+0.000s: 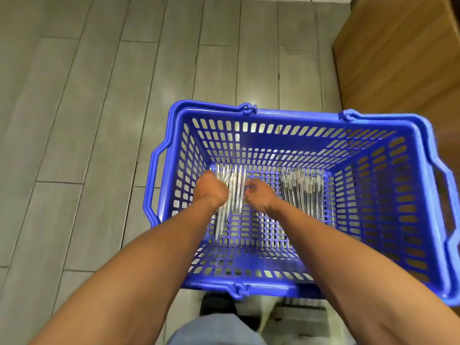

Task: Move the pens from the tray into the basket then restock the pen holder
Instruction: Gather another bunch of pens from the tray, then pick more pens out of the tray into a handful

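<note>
A blue plastic basket (pixel 293 113) stands on the floor below me. Both my arms reach down into it. My left hand (pixel 211 190) is curled round a bunch of clear white pens (pixel 235 192) at the basket's left side; some of these pens stick out toward me below the hand. My right hand (pixel 258 195) has its fingers curled against the same bunch from the right. A second bundle of clear pens with dark insides (pixel 303 188) lies on the basket floor to the right of my right hand. No tray or pen holder is in view.
Grey plank-style floor tiles (pixel 99 120) spread to the left and behind the basket. A wooden cabinet side (pixel 403 58) rises at the upper right, close to the basket's right corner. My jeans and a dark shoe (pixel 216 307) show below the basket's near rim.
</note>
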Demonstrator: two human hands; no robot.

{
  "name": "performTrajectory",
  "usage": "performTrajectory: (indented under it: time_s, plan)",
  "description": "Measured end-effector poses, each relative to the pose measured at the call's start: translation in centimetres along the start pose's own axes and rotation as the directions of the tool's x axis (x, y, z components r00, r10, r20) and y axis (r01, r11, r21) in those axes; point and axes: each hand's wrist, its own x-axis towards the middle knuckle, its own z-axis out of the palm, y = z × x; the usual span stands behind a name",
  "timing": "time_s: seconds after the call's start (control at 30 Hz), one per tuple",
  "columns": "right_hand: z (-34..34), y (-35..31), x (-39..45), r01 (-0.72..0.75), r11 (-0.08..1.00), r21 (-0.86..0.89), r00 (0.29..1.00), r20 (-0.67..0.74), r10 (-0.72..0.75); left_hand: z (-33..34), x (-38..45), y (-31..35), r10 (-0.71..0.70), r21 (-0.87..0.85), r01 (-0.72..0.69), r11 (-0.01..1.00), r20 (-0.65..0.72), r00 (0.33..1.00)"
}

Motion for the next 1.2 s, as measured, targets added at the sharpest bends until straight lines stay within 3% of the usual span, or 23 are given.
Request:
performTrajectory:
  time_s: [0.13,0.33,0.5,0.6,0.87,0.97,1.2]
  plan:
    - [-2.4,-1.8,-7.6,-0.027,0.998,0.060,0.998,0.061,0.023,-5.1,-5.3,0.9,-0.009,-0.101,0.021,0.995,0.123,0.992]
    - [-7.0,-7.6,-22.2,-0.090,0.942,0.325,0.994,-0.032,0.106,-16.0,-16.8,5.5,0.035,-0.207,0.001,0.978,0.172,0.985]
    - [-12.0,-14.0,-35.3,-0.111,0.796,0.595,0.986,-0.032,0.162,-25.6,-27.3,11.6,-0.031,-0.447,0.207,0.870,0.370,0.929]
    - [-15.0,-17.7,-42.0,-0.088,0.709,0.699,0.984,-0.047,0.169,-31.1,-33.1,15.2,-0.019,-0.507,0.251,0.825,0.419,0.908]
    - [-21.6,-23.4,-57.7,0.084,0.523,0.848,0.965,-0.201,0.170,-40.8,-44.1,23.5,0.129,-0.569,0.170,0.804,0.447,0.885]
    - [-24.4,-23.6,-63.5,0.186,0.420,0.888,0.949,-0.273,0.158,-41.6,-47.4,27.0,0.219,-0.561,0.112,0.820,0.489,0.845]
    - [-28.3,-18.8,-74.1,0.420,0.383,0.823,0.824,-0.523,0.220,-39.2,-55.3,34.5,0.359,-0.495,-0.017,0.869,0.606,0.710]
